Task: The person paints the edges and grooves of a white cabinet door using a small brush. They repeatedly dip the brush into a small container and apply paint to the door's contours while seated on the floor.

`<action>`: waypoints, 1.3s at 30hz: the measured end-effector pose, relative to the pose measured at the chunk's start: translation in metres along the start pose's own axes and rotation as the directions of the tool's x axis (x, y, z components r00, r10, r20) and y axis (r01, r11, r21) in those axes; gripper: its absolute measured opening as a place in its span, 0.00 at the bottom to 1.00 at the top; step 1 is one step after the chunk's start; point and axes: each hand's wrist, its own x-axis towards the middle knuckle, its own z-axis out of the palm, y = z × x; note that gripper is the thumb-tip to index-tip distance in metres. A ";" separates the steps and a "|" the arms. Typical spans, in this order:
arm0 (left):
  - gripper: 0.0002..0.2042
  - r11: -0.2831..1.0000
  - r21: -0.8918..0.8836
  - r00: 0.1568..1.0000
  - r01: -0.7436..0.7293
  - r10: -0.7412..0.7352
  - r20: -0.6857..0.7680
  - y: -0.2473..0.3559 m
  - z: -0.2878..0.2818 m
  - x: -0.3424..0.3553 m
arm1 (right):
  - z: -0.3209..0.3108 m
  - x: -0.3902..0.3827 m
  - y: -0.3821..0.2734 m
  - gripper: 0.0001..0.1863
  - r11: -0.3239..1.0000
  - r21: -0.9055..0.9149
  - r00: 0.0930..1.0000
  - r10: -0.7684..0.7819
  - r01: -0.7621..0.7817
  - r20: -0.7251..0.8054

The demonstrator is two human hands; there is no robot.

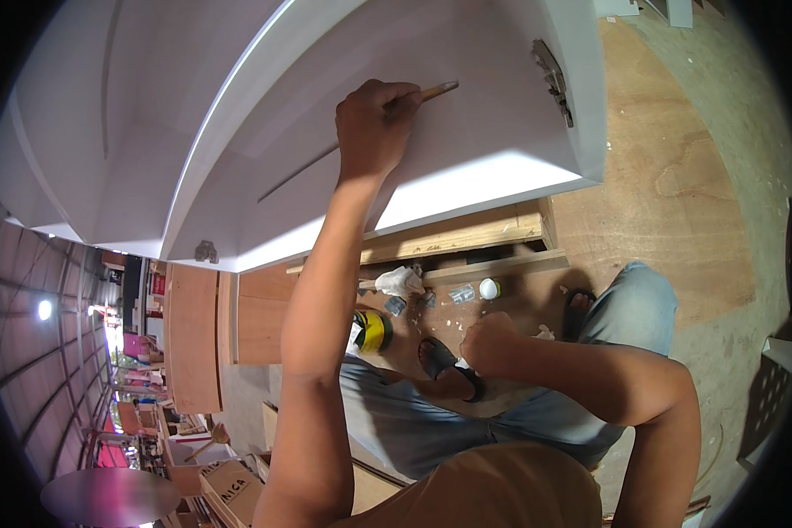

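Note:
My left hand (377, 123) is closed on a slim wooden-handled tool (438, 90) with a pale tip, held against the inside of a white cabinet panel (480, 132). Metal hinges (554, 79) sit near both ends of the panel, and a thin groove runs under my forearm. My right hand (488, 341) is closed low over my lap; what it holds is partly hidden. Near it on the board lie a white rag (400, 282), a small white-topped container (490, 289), small clear packets (462, 294) and a yellow-and-black can (371, 333).
Wooden battens (471, 236) support the cabinet over a plywood sheet (660, 194). My legs and sandalled feet are below me. Plywood boxes (194, 339), cartons (229, 488) and workshop clutter stand at left under a metal roof. A concrete floor (739, 123) shows at right.

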 end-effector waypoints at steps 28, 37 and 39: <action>0.09 0.908 0.298 0.954 0.294 -0.259 -0.151 -0.112 -0.077 -0.056 | 0.002 0.003 -0.001 0.12 0.998 -0.060 0.999 -0.012 0.010 -0.043; 0.09 0.851 0.405 0.942 0.333 -0.278 -0.190 -0.106 -0.100 -0.065 | 0.007 0.004 -0.001 0.15 0.998 -0.066 0.993 -0.014 0.006 -0.113; 0.08 0.948 0.172 0.960 0.268 -0.247 -0.132 -0.088 -0.087 -0.057 | 0.009 0.002 0.000 0.13 0.998 -0.056 0.993 -0.026 0.020 -0.117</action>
